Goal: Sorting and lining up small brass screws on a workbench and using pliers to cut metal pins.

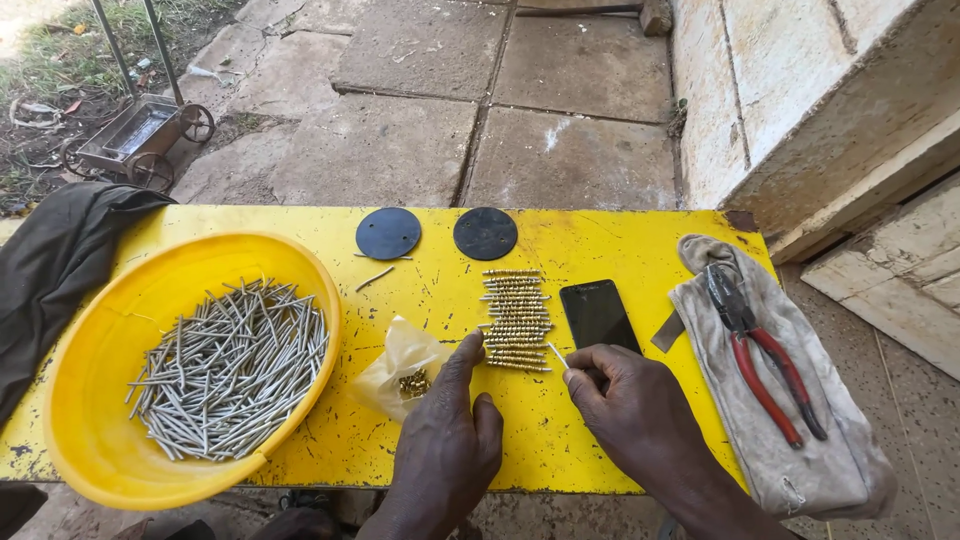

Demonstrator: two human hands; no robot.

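Yellow bowl [90, 400] holds steel nails [230, 365] (plastic bag [400, 365] holds brass screws [413, 383]).

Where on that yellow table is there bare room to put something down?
Bare yellow top lies along the far edge, between the second black disc and the grey cloth. Another patch sits between the discs and the yellow bowl. It is crowded around the gold screw row, phone and both hands.

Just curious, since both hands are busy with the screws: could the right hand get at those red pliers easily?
Probably yes. The red pliers lie uncovered on top of the grey cloth, just beside the right hand, with only bare yellow table between. The hand pinches a thin pale stick, though.
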